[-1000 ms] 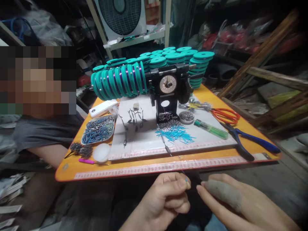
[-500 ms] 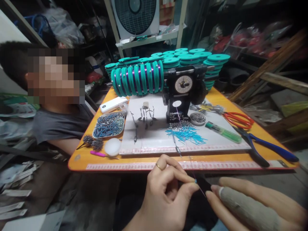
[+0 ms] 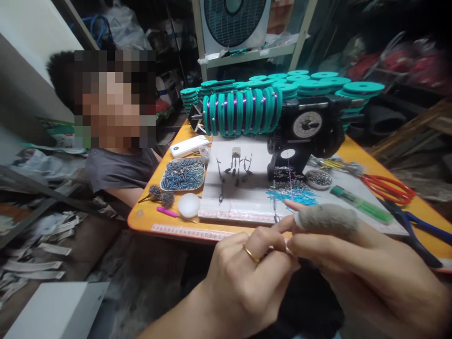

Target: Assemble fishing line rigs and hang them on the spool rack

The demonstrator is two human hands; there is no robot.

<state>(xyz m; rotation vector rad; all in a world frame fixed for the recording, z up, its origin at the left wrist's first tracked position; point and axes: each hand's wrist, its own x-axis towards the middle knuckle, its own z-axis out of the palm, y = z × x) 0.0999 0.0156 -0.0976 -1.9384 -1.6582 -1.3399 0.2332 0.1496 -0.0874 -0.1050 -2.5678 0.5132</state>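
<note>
Cluttered shelves and a box fan (image 3: 235, 21) fill the dim room behind an orange desk (image 3: 148, 219) edged with a measuring tape. On the desk sit a white mat (image 3: 243, 195), a black winding machine (image 3: 307, 134) with a dial, teal spools (image 3: 243, 110) threaded on its shaft, a tray of blue tubes (image 3: 182, 174), red scissors (image 3: 388, 186), a green lighter (image 3: 360, 205) and blue pliers (image 3: 420, 226). Another person sits at the desk's left. Near the desk's front edge, the left hand (image 3: 243, 287) and right hand (image 3: 356, 268) meet, fingers pinched shut on a thin line (image 3: 290, 176) that runs up to the machine.
</note>
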